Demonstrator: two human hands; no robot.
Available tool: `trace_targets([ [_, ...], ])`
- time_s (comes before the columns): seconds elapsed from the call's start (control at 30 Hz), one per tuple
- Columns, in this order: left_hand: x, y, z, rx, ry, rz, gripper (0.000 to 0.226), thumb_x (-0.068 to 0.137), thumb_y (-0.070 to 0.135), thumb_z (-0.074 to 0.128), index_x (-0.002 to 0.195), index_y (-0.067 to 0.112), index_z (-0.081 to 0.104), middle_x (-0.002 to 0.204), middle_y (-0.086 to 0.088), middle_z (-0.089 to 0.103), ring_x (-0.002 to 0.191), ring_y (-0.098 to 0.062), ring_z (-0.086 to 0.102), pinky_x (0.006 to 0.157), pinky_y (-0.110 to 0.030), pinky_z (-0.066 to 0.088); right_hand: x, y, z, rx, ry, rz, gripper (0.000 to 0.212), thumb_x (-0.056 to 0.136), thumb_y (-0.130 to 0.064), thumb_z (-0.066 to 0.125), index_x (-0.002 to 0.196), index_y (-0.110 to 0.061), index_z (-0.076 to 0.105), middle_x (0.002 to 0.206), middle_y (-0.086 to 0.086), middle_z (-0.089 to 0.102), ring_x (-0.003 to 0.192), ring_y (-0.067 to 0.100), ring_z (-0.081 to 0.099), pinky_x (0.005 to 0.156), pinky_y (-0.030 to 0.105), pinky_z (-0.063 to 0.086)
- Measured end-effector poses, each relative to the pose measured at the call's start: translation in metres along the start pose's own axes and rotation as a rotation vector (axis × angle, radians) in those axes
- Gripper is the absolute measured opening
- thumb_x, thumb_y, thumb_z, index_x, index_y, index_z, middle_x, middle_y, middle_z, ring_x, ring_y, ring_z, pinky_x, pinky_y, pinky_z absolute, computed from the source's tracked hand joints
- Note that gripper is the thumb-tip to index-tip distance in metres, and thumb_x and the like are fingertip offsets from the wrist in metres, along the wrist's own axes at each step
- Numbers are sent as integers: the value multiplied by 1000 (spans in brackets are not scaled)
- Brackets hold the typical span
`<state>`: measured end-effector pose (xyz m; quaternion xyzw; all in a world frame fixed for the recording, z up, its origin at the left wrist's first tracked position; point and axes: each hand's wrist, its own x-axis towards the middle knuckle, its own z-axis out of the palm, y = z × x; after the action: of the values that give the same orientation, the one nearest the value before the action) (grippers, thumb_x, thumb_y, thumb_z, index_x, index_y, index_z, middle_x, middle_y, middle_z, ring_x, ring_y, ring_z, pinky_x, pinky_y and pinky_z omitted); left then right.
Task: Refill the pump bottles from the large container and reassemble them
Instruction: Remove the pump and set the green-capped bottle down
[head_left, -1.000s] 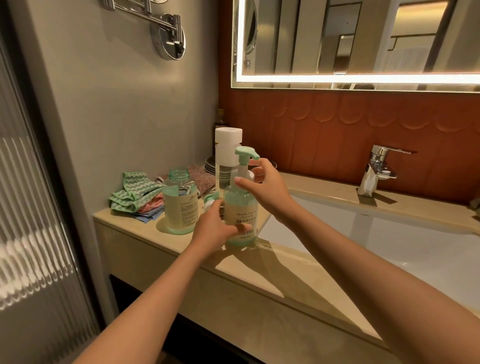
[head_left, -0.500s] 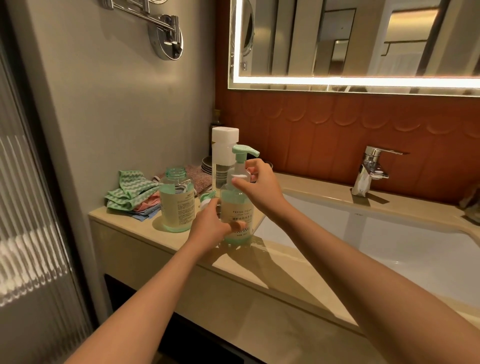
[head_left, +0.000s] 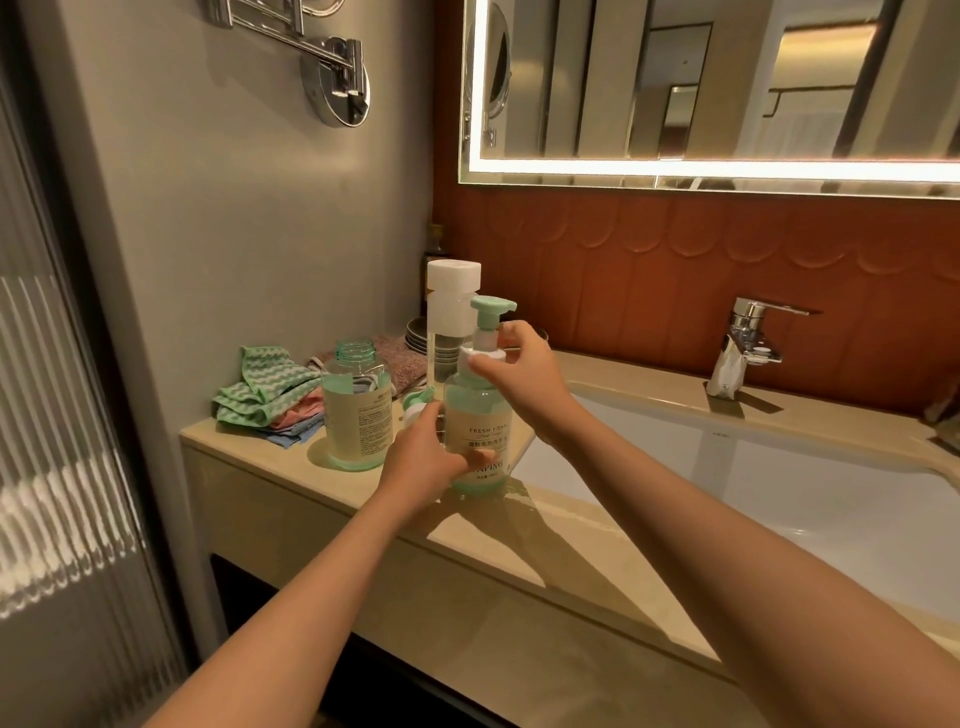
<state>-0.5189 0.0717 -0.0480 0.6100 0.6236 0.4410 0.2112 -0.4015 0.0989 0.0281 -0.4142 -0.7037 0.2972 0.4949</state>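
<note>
A green pump bottle (head_left: 480, 415) with a cream label stands upright on the beige counter (head_left: 332, 467). My left hand (head_left: 423, 460) grips its body from the left. My right hand (head_left: 519, 371) is closed around the white collar of its green pump head (head_left: 491, 309). To the left stands a second bottle (head_left: 356, 410) with an open neck and no pump. A loose green and white pump part (head_left: 415, 402) lies between the two bottles, mostly hidden by my left hand. A tall white container (head_left: 449, 312) stands behind.
Folded green, pink and blue cloths (head_left: 270, 397) lie at the counter's left end. Dark stacked dishes (head_left: 421, 335) sit by the back wall. The white sink basin (head_left: 779, 493) with a chrome tap (head_left: 748, 338) fills the right side. A lit mirror (head_left: 727, 88) hangs above.
Both hands stay on the pump bottle; my right hand's fingers have shifted slightly around the pump collar. The view has moved a little.
</note>
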Motion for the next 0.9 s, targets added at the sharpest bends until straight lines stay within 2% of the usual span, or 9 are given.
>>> trace_targets([
  [0.13, 0, 1, 0, -13, -2, 8, 70, 69, 36, 79, 128, 21, 43, 130, 2, 55, 118, -19, 51, 91, -35, 44, -5, 6, 1, 92, -89, -20, 51, 86, -15, 62, 134, -16, 43, 125, 0, 53, 107, 13, 53, 74, 15, 44],
  [0.27, 0, 0, 0, -10, 11, 11, 68, 68, 37, 80, 125, 22, 45, 128, 3, 56, 116, -19, 52, 89, -33, 45, -6, 7, 3, 18, 19, -8, 67, 79, -36, 71, 134, -15, 40, 132, 3, 47, 110, 14, 49, 83, 25, 46],
  [0.33, 0, 0, 0, 1, 19, 20, 69, 69, 35, 80, 126, 22, 45, 127, 3, 56, 115, -18, 53, 85, -30, 44, -5, 6, 3, -61, 99, -31, 61, 77, -37, 73, 125, -14, 44, 124, 3, 46, 104, 13, 48, 75, 17, 43],
  [0.4, 0, 0, 1, 5, 23, 23, 69, 69, 33, 80, 127, 21, 44, 128, 2, 56, 114, -18, 53, 84, -28, 44, -4, 5, 4, -85, 104, -32, 54, 77, -32, 74, 120, -14, 46, 118, 3, 48, 98, 11, 48, 67, 12, 40],
  [0.5, -1, 0, 1, -13, 16, 14, 72, 68, 36, 80, 129, 22, 44, 130, 2, 55, 118, -19, 52, 89, -33, 45, -4, 3, 1, -3, 24, -6, 54, 82, -21, 68, 130, -16, 43, 124, 5, 54, 96, 10, 51, 74, 18, 45],
  [0.57, -1, 0, 0, -25, 8, 12, 73, 68, 37, 80, 129, 22, 43, 130, 2, 55, 118, -19, 52, 92, -36, 45, -6, 2, -1, 36, -54, -17, 58, 86, -16, 62, 138, -18, 36, 128, 4, 53, 97, 8, 49, 75, 17, 43],
  [0.67, -1, 0, 0, -28, 6, 10, 74, 68, 36, 79, 130, 22, 43, 131, 2, 54, 119, -19, 51, 95, -38, 46, -7, 5, -1, 30, -121, -37, 65, 87, -19, 63, 142, -21, 29, 135, 3, 47, 101, 8, 46, 79, 19, 41],
  [0.8, 0, -1, 1, -15, 11, 21, 71, 69, 35, 80, 128, 21, 44, 129, 2, 55, 117, -18, 52, 92, -35, 47, -2, 9, 4, -147, 48, -64, 67, 75, -39, 74, 130, -18, 41, 124, 4, 42, 104, 13, 46, 80, 21, 45],
  [0.9, 0, -2, 1, -7, 13, 19, 71, 68, 35, 80, 128, 21, 44, 128, 2, 55, 116, -17, 52, 89, -32, 47, -1, 8, 4, -119, 45, -42, 59, 78, -28, 73, 127, -16, 42, 122, 5, 46, 101, 13, 48, 70, 14, 42],
])
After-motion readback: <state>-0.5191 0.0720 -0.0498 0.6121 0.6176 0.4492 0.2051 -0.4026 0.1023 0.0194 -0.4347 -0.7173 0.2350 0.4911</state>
